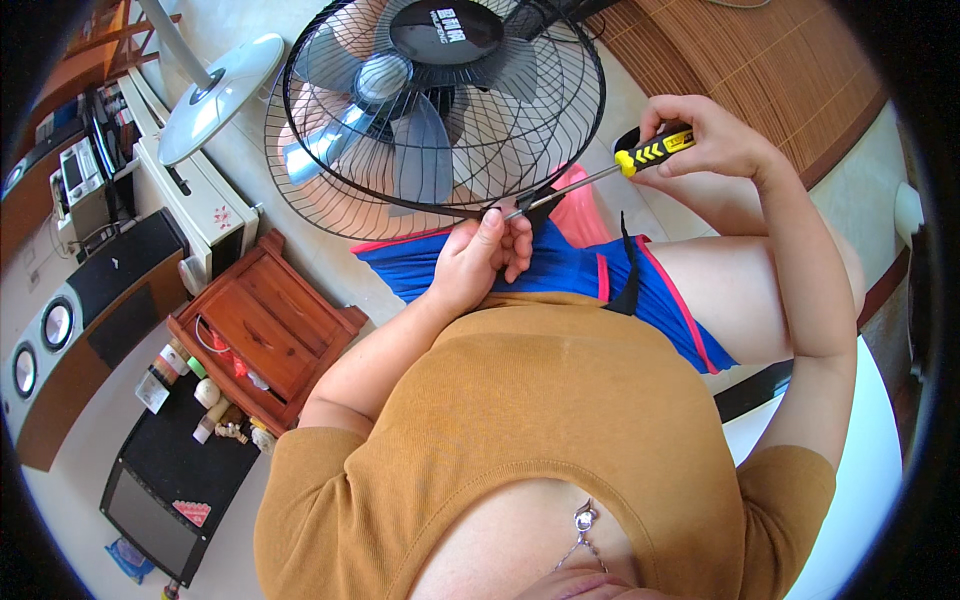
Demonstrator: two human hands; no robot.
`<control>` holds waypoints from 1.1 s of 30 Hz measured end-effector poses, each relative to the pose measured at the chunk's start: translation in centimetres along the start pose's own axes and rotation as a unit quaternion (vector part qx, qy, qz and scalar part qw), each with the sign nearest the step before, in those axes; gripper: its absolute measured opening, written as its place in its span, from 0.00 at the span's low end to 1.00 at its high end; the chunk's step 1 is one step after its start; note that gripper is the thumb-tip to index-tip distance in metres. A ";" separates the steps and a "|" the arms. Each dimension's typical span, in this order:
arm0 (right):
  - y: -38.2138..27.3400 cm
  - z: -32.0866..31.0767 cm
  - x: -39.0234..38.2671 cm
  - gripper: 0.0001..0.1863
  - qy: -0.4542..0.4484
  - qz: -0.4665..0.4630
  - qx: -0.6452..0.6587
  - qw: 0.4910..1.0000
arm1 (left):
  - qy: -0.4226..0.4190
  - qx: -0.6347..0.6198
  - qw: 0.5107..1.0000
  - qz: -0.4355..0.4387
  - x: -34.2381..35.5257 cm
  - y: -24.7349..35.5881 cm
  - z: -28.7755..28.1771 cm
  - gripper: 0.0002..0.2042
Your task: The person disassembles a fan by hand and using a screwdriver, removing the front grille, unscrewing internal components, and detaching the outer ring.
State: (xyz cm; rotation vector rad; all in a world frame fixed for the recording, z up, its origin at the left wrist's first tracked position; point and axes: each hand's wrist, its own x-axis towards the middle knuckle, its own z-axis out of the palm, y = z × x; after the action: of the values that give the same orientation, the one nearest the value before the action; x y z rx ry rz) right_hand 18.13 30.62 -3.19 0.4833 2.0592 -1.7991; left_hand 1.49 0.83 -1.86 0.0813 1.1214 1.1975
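An electric fan head with a black wire guard (601, 90) fills the top middle, tilted over my lap. Through the wires show its grey blades (422, 155), a silver centre knob (384, 76) and a black oval badge (446, 32). My left hand (478, 255) is closed at the guard's near rim, thumb on top. In my right hand (712, 135), to the right of the guard, is a screwdriver (655, 151) with a yellow and black handle. Its long metal shaft slants down left to the rim beside my left fingers. The tip's exact contact is hard to see there.
A white round fan base (222, 98) with a pole stands at the upper left. Left of me are a reddish wooden cabinet (265, 335), a tall speaker (95, 325) and a black shelf (185, 460) holding small bottles. A brown slatted mat (760, 70) lies at the upper right.
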 end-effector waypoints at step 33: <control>-3.0 2.1 -2.5 0.12 -0.070 -0.028 -0.080 0.994 | -0.078 -0.157 0.983 0.045 -0.3 0.2 0.4 0.24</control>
State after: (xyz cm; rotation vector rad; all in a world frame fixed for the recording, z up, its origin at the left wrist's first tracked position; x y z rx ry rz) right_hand 18.98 28.11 0.32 0.2488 2.1152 -1.6325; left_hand 1.64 0.85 -1.39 -0.0166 0.7883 1.4103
